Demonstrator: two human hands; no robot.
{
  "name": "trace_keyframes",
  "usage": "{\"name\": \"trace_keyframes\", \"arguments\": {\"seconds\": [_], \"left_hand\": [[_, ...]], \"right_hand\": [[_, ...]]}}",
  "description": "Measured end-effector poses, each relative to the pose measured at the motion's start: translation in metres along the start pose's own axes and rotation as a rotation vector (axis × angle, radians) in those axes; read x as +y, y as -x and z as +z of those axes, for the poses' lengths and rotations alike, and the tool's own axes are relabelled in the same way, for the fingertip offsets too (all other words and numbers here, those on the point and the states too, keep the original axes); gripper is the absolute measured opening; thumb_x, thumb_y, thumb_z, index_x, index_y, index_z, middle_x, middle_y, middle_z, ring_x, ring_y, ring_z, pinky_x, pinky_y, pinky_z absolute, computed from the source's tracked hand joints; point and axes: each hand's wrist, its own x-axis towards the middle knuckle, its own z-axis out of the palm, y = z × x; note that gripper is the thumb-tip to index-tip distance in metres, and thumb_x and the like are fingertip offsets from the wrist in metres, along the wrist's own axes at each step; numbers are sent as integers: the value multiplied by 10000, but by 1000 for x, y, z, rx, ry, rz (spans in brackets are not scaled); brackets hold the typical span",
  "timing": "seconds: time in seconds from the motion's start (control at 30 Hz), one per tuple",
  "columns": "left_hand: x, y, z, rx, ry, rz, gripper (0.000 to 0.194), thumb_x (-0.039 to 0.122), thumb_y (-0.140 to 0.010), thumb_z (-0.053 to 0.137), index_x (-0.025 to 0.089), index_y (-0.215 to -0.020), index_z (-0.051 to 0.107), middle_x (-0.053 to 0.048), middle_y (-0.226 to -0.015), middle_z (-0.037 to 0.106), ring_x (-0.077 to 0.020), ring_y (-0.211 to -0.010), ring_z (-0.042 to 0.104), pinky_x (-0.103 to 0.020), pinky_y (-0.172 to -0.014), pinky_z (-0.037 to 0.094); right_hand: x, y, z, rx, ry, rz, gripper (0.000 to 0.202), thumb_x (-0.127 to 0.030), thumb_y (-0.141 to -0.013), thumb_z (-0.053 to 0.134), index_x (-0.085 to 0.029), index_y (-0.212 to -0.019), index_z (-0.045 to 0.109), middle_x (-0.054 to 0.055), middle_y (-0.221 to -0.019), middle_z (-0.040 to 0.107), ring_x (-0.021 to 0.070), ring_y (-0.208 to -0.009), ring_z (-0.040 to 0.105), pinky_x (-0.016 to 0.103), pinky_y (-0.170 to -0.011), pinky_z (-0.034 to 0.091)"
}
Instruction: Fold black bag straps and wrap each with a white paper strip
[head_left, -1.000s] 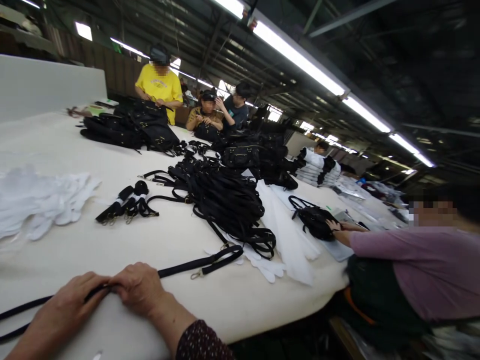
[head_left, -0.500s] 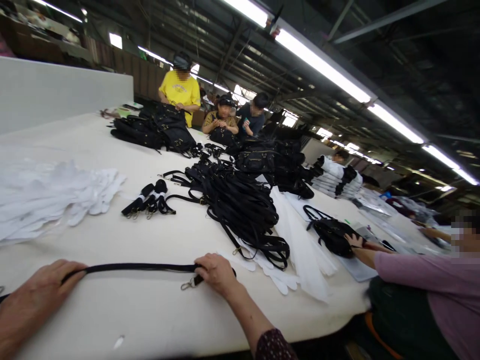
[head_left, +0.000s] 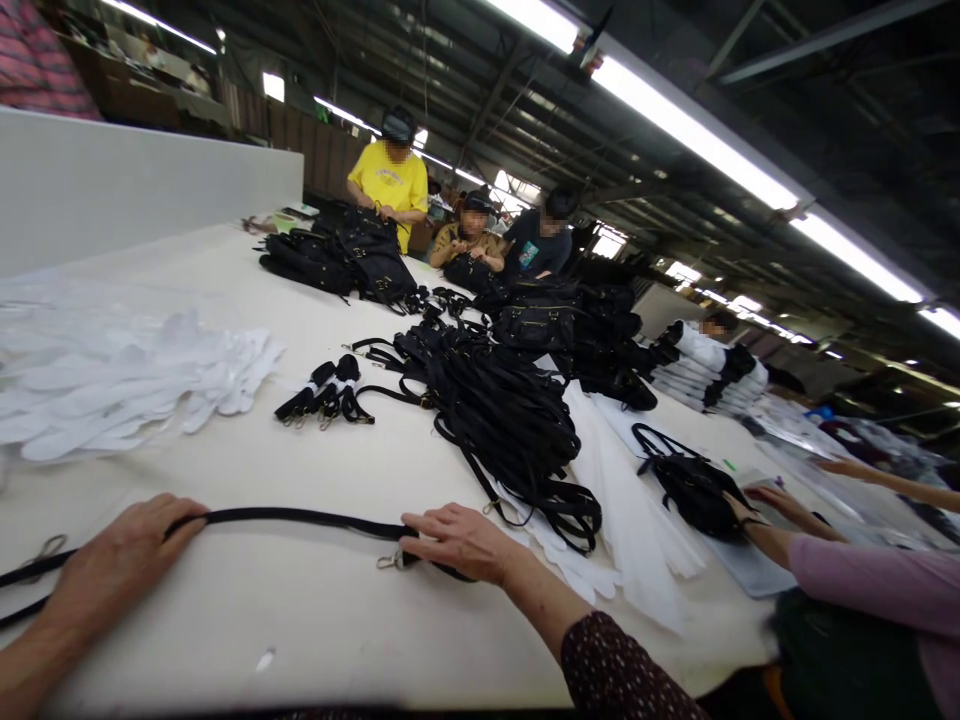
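Note:
A black bag strap (head_left: 300, 516) runs across the near side of the white table between my two hands. My left hand (head_left: 124, 560) grips it on the left, and two lengths of strap trail out past the wrist, with a metal clasp beside them. Closed over the strap's other end is my right hand (head_left: 457, 545); a metal snap hook (head_left: 390, 562) pokes out under its fingers. Beyond lies a large heap of black straps (head_left: 502, 400). Several folded strap bundles (head_left: 322, 392) with white bands and metal hooks sit to its left.
White cut-out strips (head_left: 150, 375) are piled at left, with long white sheets (head_left: 622, 510) right of the strap heap. Black bags (head_left: 547, 325) are stacked farther back. A co-worker's hands touch a black bag (head_left: 694, 490) at right. Other people stand across the table (head_left: 225, 610).
The view has swung slightly left, so things sit farther right. My right hand's fingers look straighter over the strap end. The co-worker at right has both hands near the bag.

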Motion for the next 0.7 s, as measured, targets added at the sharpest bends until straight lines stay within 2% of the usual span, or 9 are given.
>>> {"name": "trace_keyframes", "arguments": {"seconds": [0.13,0.3,0.37,0.47,0.57,0.63,0.7], "left_hand": [[8,-3,-8,-55,-16,-14,267,417,-881,485,265,-998,669,-25,-999,701,-235,-961,618,-354,-905,451],[38,-6,-21,-86,-5,-47,293,382,-887,445,233,-966,685,-52,-971,681,-252,-969,606,-367,-873,451],[47,-8,-22,-87,1,-48,280,353,-894,435,234,-953,681,-46,-966,674,-236,-972,598,-352,-869,450],[52,-12,-22,-93,12,-57,256,327,-892,442,235,-949,674,-40,-965,670,-218,-972,592,-339,-873,444],[51,-14,-23,-99,21,-70,244,327,-879,461,232,-954,674,-47,-976,669,-230,-975,585,-360,-874,438],[53,-16,-23,-106,31,-69,238,326,-875,468,235,-946,675,-46,-970,668,-235,-971,582,-365,-862,436],[60,-18,-21,-117,47,-52,228,320,-877,471,240,-938,676,-41,-957,666,-230,-964,582,-355,-848,434]], "right_hand": [[-4,-13,-9,31,1,-138,259,-222,-1002,432,-268,-1102,667,12,-1412,561,159,-1268,504,331,-1031,396],[-11,-49,-5,104,-133,-38,88,-245,-900,606,-246,-889,694,-17,-1344,613,191,-1344,446,358,-1116,329],[-16,-65,-2,165,-216,15,36,-256,-857,661,-245,-850,695,-28,-1365,600,199,-1353,440,361,-1116,333],[-20,-84,-1,334,-314,143,37,-231,-855,668,-240,-862,703,-3,-1402,575,204,-1366,433,371,-1120,333],[-21,-94,-4,437,-392,213,92,-239,-908,624,-246,-969,693,11,-1265,673,149,-1254,546,347,-1135,313],[-23,-99,-5,358,-402,207,125,-263,-930,605,-270,-1028,681,-30,-1103,738,98,-1071,644,305,-1131,306],[-27,-105,-3,203,-331,237,120,-292,-922,611,-295,-1010,692,-63,-963,763,87,-901,682,295,-1110,318]]}}
